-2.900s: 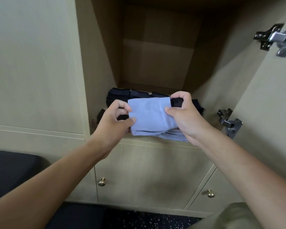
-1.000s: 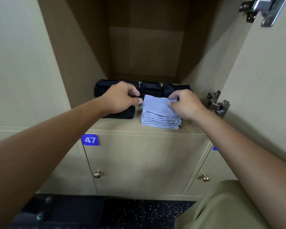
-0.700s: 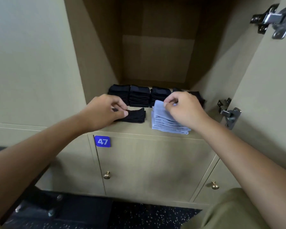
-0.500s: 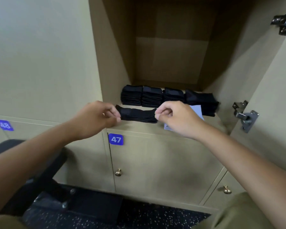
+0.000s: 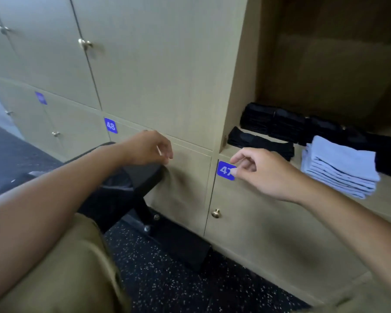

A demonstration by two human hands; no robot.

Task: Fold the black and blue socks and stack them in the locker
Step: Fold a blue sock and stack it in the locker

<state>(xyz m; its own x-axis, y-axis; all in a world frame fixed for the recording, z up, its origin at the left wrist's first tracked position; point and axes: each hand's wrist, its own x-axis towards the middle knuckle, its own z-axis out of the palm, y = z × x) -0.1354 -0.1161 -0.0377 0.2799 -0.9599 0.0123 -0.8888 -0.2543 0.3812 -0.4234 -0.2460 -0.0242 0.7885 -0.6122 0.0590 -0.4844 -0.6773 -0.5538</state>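
The open locker (image 5: 237, 91) holds a stack of folded light blue socks (image 5: 341, 168) at its front right. A row of folded black socks (image 5: 280, 125) lines the back, and one small black stack (image 5: 257, 142) lies at the front left. My left hand (image 5: 149, 147) hangs in front of the closed locker doors, fingers loosely curled, holding nothing. My right hand (image 5: 264, 170) is just outside the locker, below the small black stack, fingers loosely curled and empty.
Closed locker doors with brass knobs (image 5: 216, 213) and blue number tags 47 (image 5: 225, 170) and 48 (image 5: 110, 125) fill the wall. A black chair (image 5: 122, 184) stands at lower left on a dark speckled floor (image 5: 167, 279). My khaki-clad leg (image 5: 66, 267) is below.
Both hands let go of the black socks and drew back out of the locker to the left. The view swung left, so the locker now sits at the right.
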